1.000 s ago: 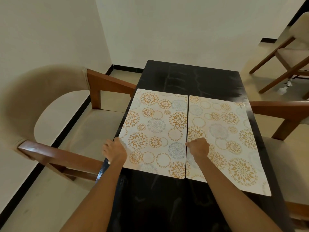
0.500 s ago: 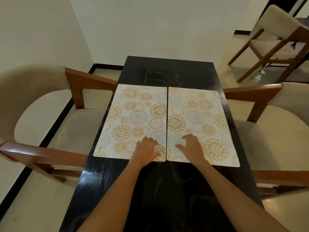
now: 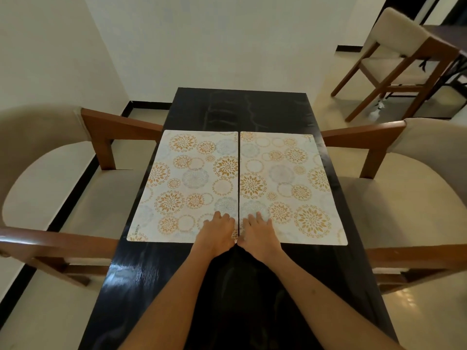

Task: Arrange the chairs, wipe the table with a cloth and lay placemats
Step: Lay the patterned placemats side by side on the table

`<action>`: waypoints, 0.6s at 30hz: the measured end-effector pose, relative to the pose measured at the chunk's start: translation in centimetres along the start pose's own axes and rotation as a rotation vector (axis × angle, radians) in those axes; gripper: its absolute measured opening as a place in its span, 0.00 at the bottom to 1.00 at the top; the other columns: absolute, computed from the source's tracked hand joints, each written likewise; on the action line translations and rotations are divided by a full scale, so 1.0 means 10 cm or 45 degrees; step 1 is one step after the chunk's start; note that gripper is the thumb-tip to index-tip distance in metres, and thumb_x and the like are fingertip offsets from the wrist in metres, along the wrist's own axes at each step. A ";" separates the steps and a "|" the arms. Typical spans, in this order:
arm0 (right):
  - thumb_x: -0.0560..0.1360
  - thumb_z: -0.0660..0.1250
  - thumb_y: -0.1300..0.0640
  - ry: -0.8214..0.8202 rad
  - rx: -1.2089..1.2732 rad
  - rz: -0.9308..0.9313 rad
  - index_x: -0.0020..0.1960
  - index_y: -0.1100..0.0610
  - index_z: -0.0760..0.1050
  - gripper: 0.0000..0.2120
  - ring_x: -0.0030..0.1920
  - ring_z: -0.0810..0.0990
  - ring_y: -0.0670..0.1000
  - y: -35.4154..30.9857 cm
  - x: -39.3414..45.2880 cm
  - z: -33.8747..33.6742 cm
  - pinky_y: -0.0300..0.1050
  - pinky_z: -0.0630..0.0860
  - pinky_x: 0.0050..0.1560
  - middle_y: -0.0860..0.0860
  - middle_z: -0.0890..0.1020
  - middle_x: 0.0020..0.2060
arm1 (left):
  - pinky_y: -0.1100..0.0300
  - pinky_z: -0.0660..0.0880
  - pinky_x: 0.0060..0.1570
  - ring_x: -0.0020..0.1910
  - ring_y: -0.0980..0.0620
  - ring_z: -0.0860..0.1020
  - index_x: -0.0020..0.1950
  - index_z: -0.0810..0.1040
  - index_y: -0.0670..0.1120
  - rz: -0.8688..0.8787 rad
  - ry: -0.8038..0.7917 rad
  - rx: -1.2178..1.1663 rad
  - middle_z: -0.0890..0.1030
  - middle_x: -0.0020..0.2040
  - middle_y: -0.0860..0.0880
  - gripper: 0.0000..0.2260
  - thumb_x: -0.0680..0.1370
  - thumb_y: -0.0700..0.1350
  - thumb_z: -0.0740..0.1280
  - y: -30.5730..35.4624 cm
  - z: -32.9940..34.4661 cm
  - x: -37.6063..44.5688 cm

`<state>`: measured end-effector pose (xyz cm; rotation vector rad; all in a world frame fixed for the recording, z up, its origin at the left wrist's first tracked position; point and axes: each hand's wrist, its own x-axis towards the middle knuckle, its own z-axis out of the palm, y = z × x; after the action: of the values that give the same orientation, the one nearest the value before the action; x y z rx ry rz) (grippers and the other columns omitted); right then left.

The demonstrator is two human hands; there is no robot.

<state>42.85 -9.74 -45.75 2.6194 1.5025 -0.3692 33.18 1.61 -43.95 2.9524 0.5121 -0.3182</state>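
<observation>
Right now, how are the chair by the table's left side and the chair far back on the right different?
The left beige-cushioned wooden armchair sits beside the black table; the far beige-cushioned wooden chair stands away on the floor. The armchair's back curves; the far chair's looks blocky. Both pair brown wood with beige padding.

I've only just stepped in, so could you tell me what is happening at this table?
A person is laying placemats on a dark table. Two patterned mats lie side by side across it, the left placemat and the right placemat, with a thin gap between them. The left hand rests flat on the near inner corner of the left mat, the right hand on that of the right mat. An armchair stands at each long side, the other armchair opposite.
</observation>
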 end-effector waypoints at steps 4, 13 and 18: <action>0.78 0.55 0.48 -0.003 0.002 0.009 0.73 0.62 0.62 0.27 0.76 0.55 0.61 0.02 -0.01 -0.01 0.65 0.57 0.71 0.59 0.62 0.74 | 0.49 0.74 0.49 0.59 0.44 0.68 0.59 0.70 0.43 0.014 -0.002 0.003 0.73 0.57 0.46 0.15 0.76 0.50 0.62 0.00 -0.01 0.04; 0.78 0.55 0.47 -0.075 0.075 0.050 0.75 0.61 0.59 0.30 0.77 0.51 0.61 0.13 -0.09 0.00 0.66 0.54 0.72 0.57 0.57 0.76 | 0.48 0.75 0.49 0.60 0.45 0.67 0.61 0.70 0.43 0.005 0.003 0.030 0.72 0.58 0.46 0.19 0.76 0.54 0.62 0.01 0.01 0.04; 0.79 0.55 0.45 -0.075 0.105 0.089 0.73 0.61 0.62 0.29 0.77 0.52 0.61 0.10 -0.09 -0.02 0.67 0.53 0.71 0.57 0.58 0.76 | 0.47 0.75 0.49 0.59 0.45 0.68 0.61 0.69 0.43 0.001 0.019 0.031 0.72 0.58 0.46 0.18 0.76 0.53 0.62 0.02 0.01 0.04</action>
<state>43.33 -11.00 -45.31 2.6894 1.4029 -0.5072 33.61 1.50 -44.12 2.9802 0.5128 -0.3048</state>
